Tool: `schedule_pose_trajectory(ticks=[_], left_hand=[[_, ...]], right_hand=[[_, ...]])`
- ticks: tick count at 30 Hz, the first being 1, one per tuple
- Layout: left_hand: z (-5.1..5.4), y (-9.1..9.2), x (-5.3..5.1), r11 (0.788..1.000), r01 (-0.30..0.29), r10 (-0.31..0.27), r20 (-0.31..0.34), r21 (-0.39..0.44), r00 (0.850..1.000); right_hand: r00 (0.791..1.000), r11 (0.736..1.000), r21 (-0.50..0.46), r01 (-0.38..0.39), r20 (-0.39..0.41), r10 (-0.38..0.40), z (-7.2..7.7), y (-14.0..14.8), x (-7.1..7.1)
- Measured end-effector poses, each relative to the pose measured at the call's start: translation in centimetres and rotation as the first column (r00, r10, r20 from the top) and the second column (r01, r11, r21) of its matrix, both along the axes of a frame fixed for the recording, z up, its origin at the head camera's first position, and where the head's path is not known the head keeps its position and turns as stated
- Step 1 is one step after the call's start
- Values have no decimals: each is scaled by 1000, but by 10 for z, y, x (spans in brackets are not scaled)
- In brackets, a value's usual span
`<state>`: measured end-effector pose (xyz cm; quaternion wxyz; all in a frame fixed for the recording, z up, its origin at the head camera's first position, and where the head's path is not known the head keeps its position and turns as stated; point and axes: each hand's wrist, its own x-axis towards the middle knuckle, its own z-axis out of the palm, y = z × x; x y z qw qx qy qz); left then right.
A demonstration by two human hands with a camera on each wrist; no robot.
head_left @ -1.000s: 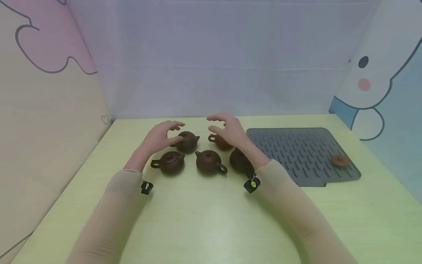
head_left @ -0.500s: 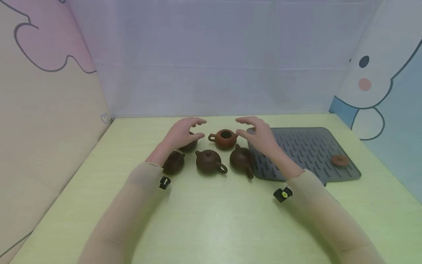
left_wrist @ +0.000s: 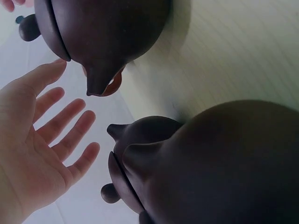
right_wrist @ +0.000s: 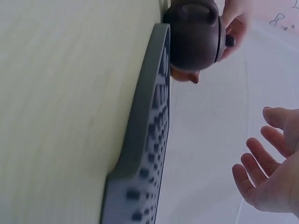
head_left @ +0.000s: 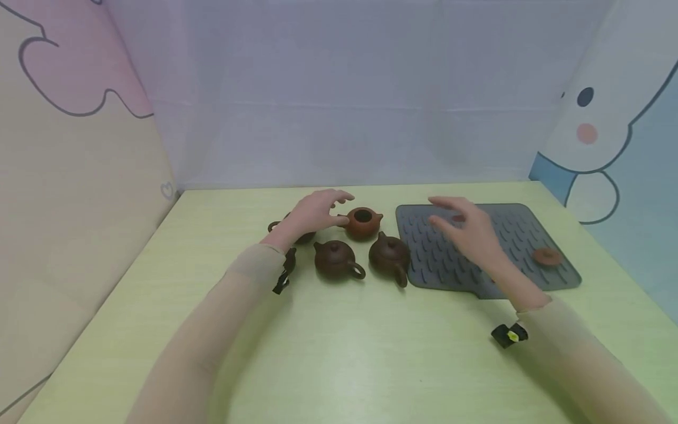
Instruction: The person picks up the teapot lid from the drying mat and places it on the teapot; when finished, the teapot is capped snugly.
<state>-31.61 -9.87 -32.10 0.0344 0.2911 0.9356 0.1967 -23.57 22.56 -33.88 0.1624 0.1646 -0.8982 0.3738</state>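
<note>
My left hand (head_left: pixel 318 213) hovers over the back row, fingers loosely spread, its thumb in front of the handle of the lidless reddish teapot (head_left: pixel 363 225); contact cannot be told. In the left wrist view no object lies in its palm. A dark teapot (head_left: pixel 306 238) shows partly beneath that hand, and another dark teapot (head_left: pixel 290 260) is mostly hidden by the wrist. In front stand a dark teapot (head_left: pixel 335 260) and a second lidded one (head_left: pixel 390 257). My right hand (head_left: pixel 472 234) is above the grey ridged mat (head_left: pixel 424 253), fingers apart, holding nothing in the right wrist view.
A reddish-brown lid (head_left: pixel 547 257) lies on the mat's right side. The pale yellow-green table (head_left: pixel 371 353) carries everything. Behind it hangs a pale cloth (head_left: pixel 328 118), with printed panels at both sides.
Both hands have moved to the right, the right hand from over the reddish teapot to over the mat, the left toward that teapot. The teapots and the lid have stayed in place.
</note>
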Motion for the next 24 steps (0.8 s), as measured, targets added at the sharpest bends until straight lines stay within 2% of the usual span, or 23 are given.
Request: schedule_pose_trajectory(ticks=[5, 9, 12, 17, 24], left_hand=[[-5, 4, -10, 998, 45, -44, 42, -44, 998], [-12, 8, -17, 994, 94, -90, 72, -50, 993], [-15, 10, -21, 994, 111, -108, 99, -22, 989], [-18, 9, -23, 994, 108, -112, 152, 31, 982], [-17, 7, -27, 994, 108, -112, 186, 35, 976]], right_hand=[[999, 999, 33, 21, -45, -20, 2, 25, 11], [993, 995, 96, -20, -115, 31, 4, 53, 14], [989, 989, 135, -55, -132, 73, 5, 73, 16], [988, 985, 158, -74, -125, 95, 5, 102, 22], [998, 989, 142, -46, -32, 51, 1, 141, 29]])
